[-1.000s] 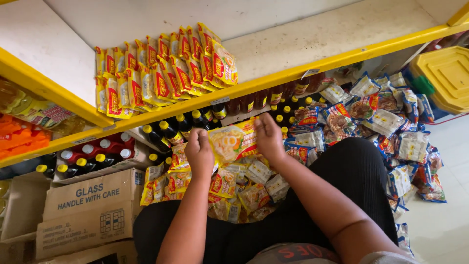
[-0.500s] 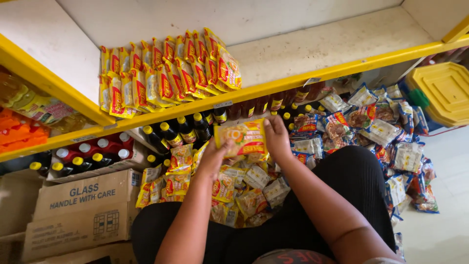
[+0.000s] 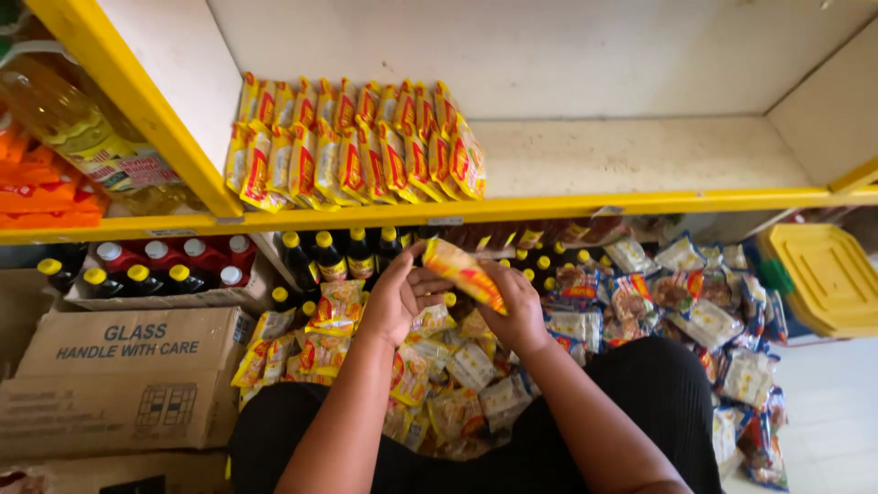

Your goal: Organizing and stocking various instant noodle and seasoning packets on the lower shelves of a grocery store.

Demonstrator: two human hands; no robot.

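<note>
A small yellow-and-red packet [image 3: 462, 273] is held between both hands, just under the yellow shelf edge [image 3: 549, 206]. It is pinched at its low end by the right hand [image 3: 517, 306], and the left hand [image 3: 400, 297] is curled around its other end. At 12 o'clock, a row of like packets [image 3: 357, 146] is stood on the shelf. Dark bottles [image 3: 329, 256] are seen at 11 o'clock. A heap of mixed packets [image 3: 448, 384] is piled at 6 o'clock. Cardboard boxes [image 3: 119, 375] are at 9 o'clock, a yellow tub [image 3: 823, 274] at 3 o'clock.

Bare forearms, sleeveless, black trousers [image 3: 658, 402]
</note>
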